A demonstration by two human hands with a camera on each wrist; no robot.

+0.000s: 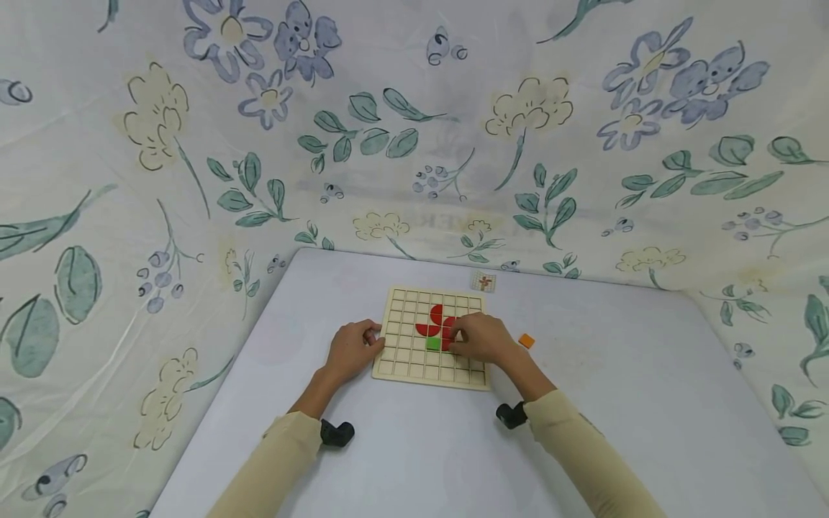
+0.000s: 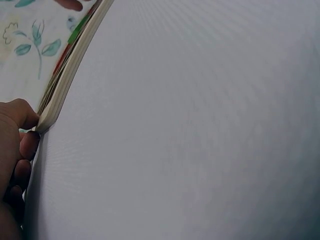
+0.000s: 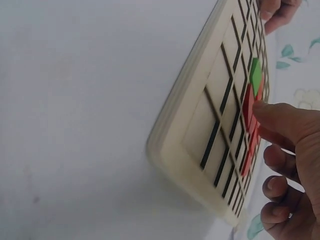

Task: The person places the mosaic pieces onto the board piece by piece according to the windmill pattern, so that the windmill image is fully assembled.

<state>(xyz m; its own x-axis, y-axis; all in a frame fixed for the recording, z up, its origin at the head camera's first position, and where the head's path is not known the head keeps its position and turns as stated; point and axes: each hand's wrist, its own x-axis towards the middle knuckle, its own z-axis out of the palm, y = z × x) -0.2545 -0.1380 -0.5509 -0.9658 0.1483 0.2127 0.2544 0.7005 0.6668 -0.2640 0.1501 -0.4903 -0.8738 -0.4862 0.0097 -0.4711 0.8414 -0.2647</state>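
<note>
A pale wooden grid board (image 1: 404, 356) lies on the white table. Near its middle sit several red pieces with curved edges (image 1: 427, 330) and one green square tile (image 1: 433, 344). My left hand (image 1: 352, 350) grips the board's left edge, the thumb on the rim and the index finger just below it in the left wrist view. Over the right half of the board, my right hand (image 1: 482, 338) pinches a red piece (image 3: 248, 107) between thumb and index finger, down at the grid. Its other fingers are curled loosely, and they partly cover the board in the head view.
An orange square tile (image 1: 527, 341) lies on the table to the right of the board. Behind the board's far right corner is a small card (image 1: 483, 281) with a printed grid picture. Floral cloth (image 1: 401, 180) hangs around the table (image 1: 414, 446).
</note>
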